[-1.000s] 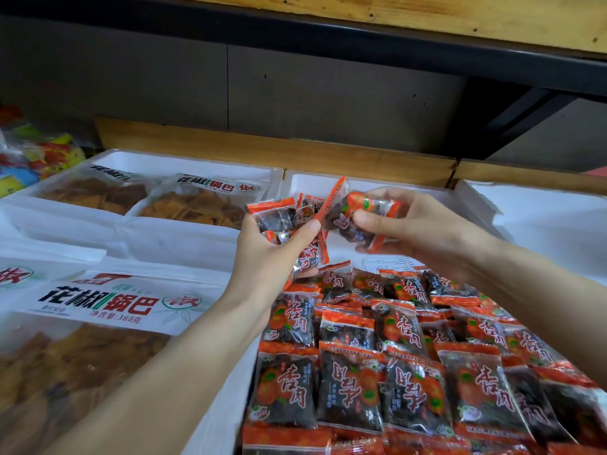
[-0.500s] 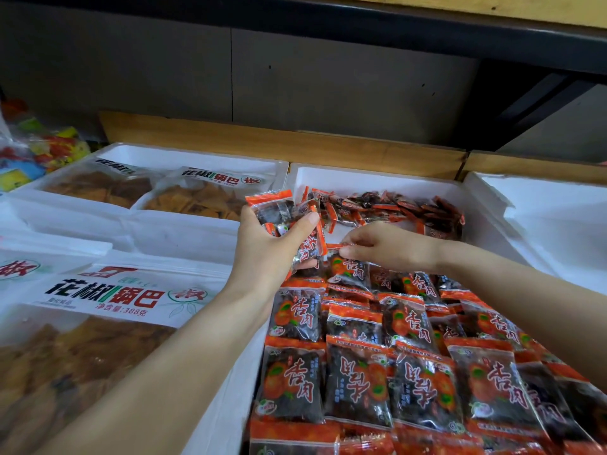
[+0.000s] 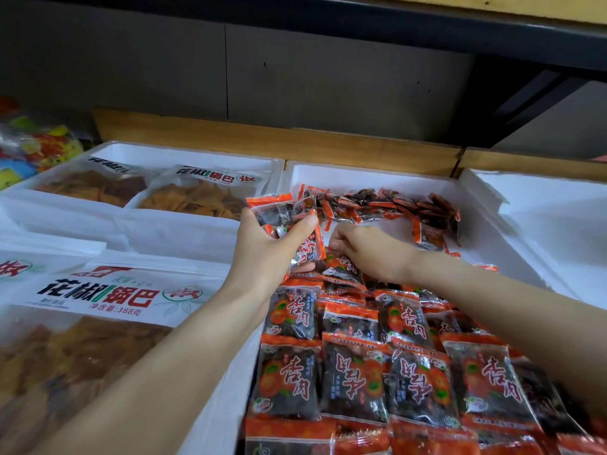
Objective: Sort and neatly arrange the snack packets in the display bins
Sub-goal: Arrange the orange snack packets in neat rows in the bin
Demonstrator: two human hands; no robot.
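though rows [image 3: 354, 372] behind my fingers [image 3: 340, 243] lie neat, left hand [image 3: 266, 254] grips apricot packets [image 3: 279, 211], right hand [image 3: 364, 254] pinches one packet [image 3: 341, 269]; loose pile [image 3: 394, 206] beyond fingertips unsorted.

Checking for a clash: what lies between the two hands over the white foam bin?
Head view: a black, orange-edged snack packet from the bunch the left hand grips hangs between it and the right hand.
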